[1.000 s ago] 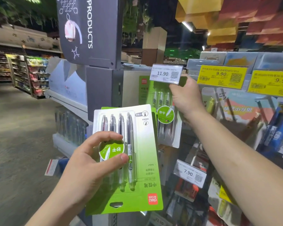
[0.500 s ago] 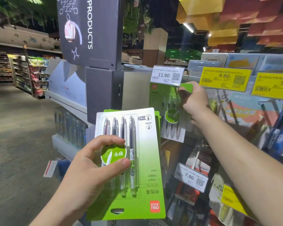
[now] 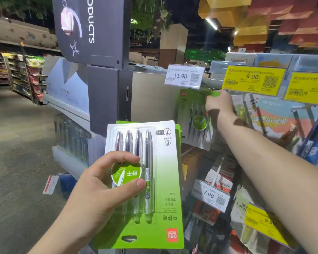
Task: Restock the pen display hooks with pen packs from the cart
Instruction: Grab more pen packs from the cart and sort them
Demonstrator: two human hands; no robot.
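Your right hand [image 3: 218, 105] is up under the 11.90 price tag [image 3: 184, 76], fingers curled round the green top edge of a pen pack [image 3: 192, 116], probably working its hole onto the hook, though blur hides that. Your left hand [image 3: 99, 186] keeps the spare packs [image 3: 154, 180] ready, upside down, thumb and curled fingers pinching the blister.

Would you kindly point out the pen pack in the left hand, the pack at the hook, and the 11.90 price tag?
Held pen pack [image 3: 165, 180]: head view, green card beside the pens.
Hook pack [image 3: 190, 114]: head view, card front.
11.90 price tag [image 3: 181, 76]: head view, printed price.
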